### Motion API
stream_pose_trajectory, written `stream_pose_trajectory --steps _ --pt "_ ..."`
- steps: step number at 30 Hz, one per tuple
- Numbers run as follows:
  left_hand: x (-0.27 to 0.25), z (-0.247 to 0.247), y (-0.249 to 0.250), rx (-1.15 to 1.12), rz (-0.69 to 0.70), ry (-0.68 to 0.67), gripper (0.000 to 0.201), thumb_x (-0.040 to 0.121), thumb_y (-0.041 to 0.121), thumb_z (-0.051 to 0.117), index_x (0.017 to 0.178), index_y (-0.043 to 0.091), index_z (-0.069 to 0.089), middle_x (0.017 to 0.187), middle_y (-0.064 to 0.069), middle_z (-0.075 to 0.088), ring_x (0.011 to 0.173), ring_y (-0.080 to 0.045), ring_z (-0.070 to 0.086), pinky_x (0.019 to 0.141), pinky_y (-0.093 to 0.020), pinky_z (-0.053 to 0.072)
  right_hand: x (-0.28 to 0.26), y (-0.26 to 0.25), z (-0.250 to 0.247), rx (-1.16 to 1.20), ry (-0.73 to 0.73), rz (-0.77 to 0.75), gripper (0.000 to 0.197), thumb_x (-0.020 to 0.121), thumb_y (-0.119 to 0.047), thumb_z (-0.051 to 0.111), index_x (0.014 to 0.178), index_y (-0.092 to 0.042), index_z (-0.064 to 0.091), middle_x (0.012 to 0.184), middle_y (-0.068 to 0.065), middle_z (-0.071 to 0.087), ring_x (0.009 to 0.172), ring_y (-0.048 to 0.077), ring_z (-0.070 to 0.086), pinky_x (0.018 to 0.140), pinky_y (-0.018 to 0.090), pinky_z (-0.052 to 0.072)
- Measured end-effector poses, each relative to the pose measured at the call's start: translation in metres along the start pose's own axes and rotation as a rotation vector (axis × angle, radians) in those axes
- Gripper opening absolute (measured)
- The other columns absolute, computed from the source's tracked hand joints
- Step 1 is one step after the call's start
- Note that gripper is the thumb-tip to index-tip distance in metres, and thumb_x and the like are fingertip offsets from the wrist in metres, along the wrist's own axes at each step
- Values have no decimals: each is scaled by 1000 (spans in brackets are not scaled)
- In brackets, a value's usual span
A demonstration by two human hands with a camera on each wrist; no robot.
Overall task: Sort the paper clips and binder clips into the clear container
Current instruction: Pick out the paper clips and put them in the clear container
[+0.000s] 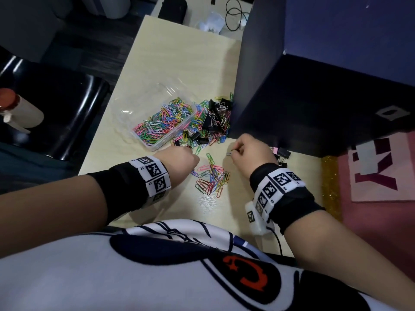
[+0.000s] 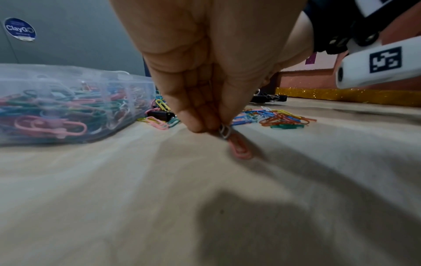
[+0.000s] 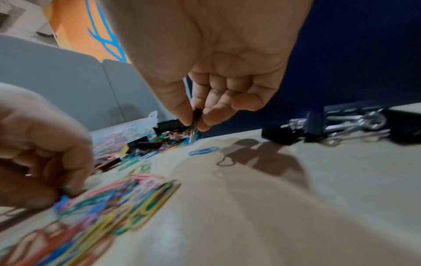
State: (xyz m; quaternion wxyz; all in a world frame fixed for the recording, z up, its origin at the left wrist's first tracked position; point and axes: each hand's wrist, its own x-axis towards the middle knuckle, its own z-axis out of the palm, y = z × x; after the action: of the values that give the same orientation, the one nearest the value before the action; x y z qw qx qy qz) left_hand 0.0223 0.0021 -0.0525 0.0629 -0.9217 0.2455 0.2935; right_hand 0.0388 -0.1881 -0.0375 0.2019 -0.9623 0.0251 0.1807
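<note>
From the head view, the container (image 1: pixel 165 122) stands on the table (image 1: pixel 179 63), full of coloured paper clips. Just right of it lies a mixed pile (image 1: pixel 211 122) of paper clips and black binder clips. A smaller heap (image 1: pixel 211 178) of paper clips lies between the two hands. The left hand (image 1: pixel 179 160) is down at the table beside the container's near corner. The right hand (image 1: pixel 251 151) is raised a little, fingers curled.

In the left wrist view, the fingertips (image 2: pixel 200 124) are closed together and pinch a white clip (image 2: pixel 224 131); a pink clip (image 2: pixel 240 147) hangs or lies just under it.

In the right wrist view, thumb and fingers (image 3: pixel 212 118) pinch a thin dark clip (image 3: pixel 194 124); which kind I cannot tell. A blue clip (image 3: pixel 203 150) lies on the table below. More binder clips (image 3: pixel 330 127) lie at the right.
</note>
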Motion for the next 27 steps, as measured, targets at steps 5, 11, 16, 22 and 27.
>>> stream_pose_trajectory --steps 5,11,16,22,27 --pt "3 0 3 10 13 12 19 91 6 48 108 11 54 104 -10 54 93 -29 58 66 -33 41 1 12 -5 -179 79 64 26 93 -21 47 118 -16 53 123 9 47 114 31 45 89 37 41" --pt "0 2 -3 -99 36 2 28 91 25 53 118 15 52 114 -7 52 101 -28 57 82 -37 50 -11 -3 19 -124 -189 -9 52 87 -40 60 131 -17 46 130 6 36 122 25 42 99 32 38" --pt "-7 7 -8 -40 68 -31 44 85 22 62 125 16 46 119 -7 47 106 -28 55 83 -36 47 -26 -13 37 -228 -324 -235 80 71 -39 77 136 -19 37 129 5 31 120 26 38 102 39 41" --pt "-3 9 -5 -25 66 34 23 92 18 49 114 12 52 109 -10 55 98 -31 58 75 -36 46 -24 -10 42 -173 -267 -336 36 90 -15 55 125 -20 53 120 7 42 110 29 50 93 34 44" --pt "2 7 -2 -28 42 34 18 93 12 42 108 11 53 105 -11 56 94 -31 58 72 -37 46 -16 -12 38 -130 -224 -252 26 92 -13 52 115 -20 61 115 8 49 105 28 54 88 29 44"
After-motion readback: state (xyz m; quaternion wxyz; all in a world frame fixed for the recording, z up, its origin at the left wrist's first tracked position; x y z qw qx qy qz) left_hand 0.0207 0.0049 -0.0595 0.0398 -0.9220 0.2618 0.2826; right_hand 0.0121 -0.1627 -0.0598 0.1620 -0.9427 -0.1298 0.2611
